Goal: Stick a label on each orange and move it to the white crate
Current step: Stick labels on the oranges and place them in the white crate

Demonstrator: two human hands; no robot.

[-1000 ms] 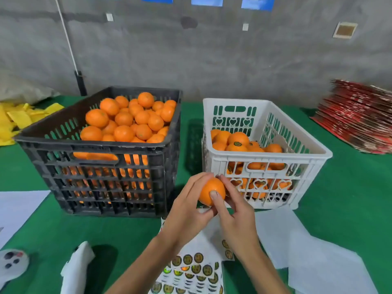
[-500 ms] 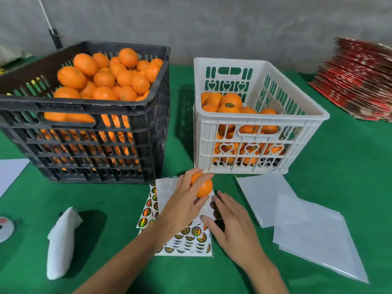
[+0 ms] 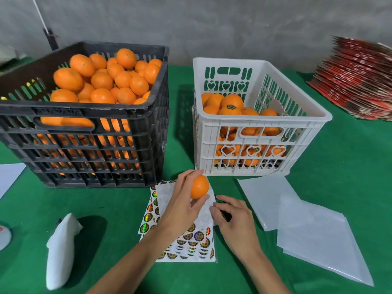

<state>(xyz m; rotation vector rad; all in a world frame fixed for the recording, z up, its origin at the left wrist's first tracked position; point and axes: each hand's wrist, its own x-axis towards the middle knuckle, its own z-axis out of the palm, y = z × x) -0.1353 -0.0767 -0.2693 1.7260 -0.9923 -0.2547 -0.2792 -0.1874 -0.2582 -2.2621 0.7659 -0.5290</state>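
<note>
My left hand [image 3: 182, 209] grips one orange [image 3: 199, 186] just above the sticker sheets [image 3: 191, 245], in front of the white crate [image 3: 261, 122]. No label shows on the orange's visible side. My right hand [image 3: 233, 219] lies on the top sheet's right edge with its fingertips curled down onto the paper; whether it pinches a label is hidden. The white crate holds several oranges, one [image 3: 232, 101] with a dark round label. To its left, the black crate [image 3: 84, 111] is heaped with oranges [image 3: 101, 81].
Blank white backing sheets [image 3: 307, 225] lie to the right of my hands on the green tablecloth [image 3: 350, 166]. A white foam wrap [image 3: 61, 247] lies at the lower left, white paper [image 3: 8, 175] at the left edge. A red cardboard stack [image 3: 360, 81] sits at the far right.
My left hand brought the orange down from in front of the white crate to the sticker sheets. My right hand let go of the orange and dropped onto the sheet, fingers now curled.
</note>
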